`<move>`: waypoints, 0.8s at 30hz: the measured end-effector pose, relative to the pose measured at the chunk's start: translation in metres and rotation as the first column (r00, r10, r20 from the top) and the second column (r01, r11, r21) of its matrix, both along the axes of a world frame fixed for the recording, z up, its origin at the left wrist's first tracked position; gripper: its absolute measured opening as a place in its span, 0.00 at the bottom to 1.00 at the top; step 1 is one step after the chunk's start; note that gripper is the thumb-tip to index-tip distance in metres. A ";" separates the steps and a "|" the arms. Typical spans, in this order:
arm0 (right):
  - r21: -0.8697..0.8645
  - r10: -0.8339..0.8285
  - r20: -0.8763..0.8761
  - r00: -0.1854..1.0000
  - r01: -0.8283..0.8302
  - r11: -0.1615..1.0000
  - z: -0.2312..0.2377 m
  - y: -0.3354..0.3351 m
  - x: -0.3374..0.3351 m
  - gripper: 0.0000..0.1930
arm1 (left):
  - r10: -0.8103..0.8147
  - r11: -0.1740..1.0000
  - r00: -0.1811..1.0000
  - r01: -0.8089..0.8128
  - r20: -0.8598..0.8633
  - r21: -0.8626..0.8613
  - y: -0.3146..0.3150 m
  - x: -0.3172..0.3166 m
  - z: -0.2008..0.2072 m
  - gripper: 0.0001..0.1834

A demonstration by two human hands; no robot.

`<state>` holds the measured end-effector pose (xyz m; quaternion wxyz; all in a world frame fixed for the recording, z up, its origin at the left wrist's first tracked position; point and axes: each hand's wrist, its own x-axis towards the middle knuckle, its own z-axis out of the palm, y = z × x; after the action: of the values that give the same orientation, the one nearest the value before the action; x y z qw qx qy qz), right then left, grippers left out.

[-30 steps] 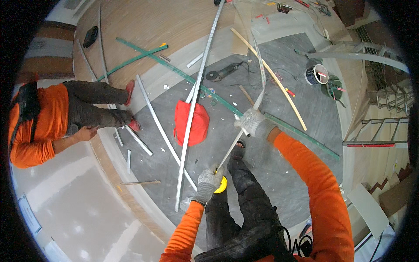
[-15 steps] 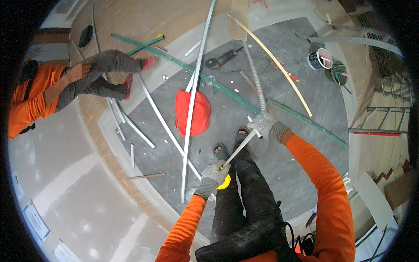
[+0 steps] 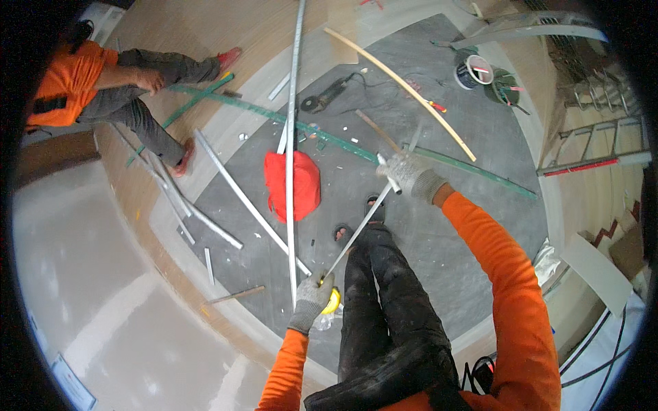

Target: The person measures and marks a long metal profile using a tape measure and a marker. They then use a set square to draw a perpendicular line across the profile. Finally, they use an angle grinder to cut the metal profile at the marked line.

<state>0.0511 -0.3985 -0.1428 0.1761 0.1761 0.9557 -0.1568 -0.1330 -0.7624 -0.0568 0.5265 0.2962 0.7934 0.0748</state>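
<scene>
My left hand (image 3: 314, 296), in a grey knitted glove, is closed round a yellow tape measure (image 3: 332, 301). The pale tape blade (image 3: 361, 231) runs taut up to my right hand (image 3: 411, 175), also gloved. That hand grips the blade and a white marker pen (image 3: 389, 175) with a dark end. A short blurred piece of blade sticks out past the right hand. Close beside my left hand lies the lower end of a long metal profile (image 3: 293, 137), which crosses over a red bag (image 3: 312, 185). My feet in dark sandals stand between the hands, below the blade.
Green metal profiles (image 3: 336, 139) and a curved wooden strip (image 3: 411, 89) lie ahead. An angle grinder (image 3: 325, 96) sits beyond the bag, buckets (image 3: 473, 72) far right, a ladder (image 3: 596, 147) at right. A person in orange (image 3: 68, 82) sits at far left; offcuts (image 3: 178, 192) litter the floor.
The length of blade past my right hand has become much shorter. My hands are farther apart, the left one lower and more to the left. The other person's arm and legs have shifted.
</scene>
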 end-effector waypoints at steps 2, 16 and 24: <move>-0.083 0.010 0.043 0.999 -0.007 0.997 -0.006 -0.014 0.010 0.11 | -0.017 1.000 0.999 0.016 0.049 0.009 -0.017 -0.007 -0.002 0.21; -0.491 -0.128 0.135 0.983 0.179 0.853 0.044 -0.124 0.054 0.18 | -0.379 0.925 0.924 0.377 0.043 0.036 -0.004 0.010 -0.013 0.22; -0.530 -0.272 -0.074 0.960 0.193 0.825 0.030 -0.142 0.090 0.15 | -0.414 0.910 0.910 0.412 0.034 0.043 0.031 0.041 -0.025 0.26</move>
<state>0.1415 -0.5405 -0.1132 0.1261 0.2254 0.8596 -0.4409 -0.0920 -0.7309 -0.0820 0.5417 0.4645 0.7003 -0.0182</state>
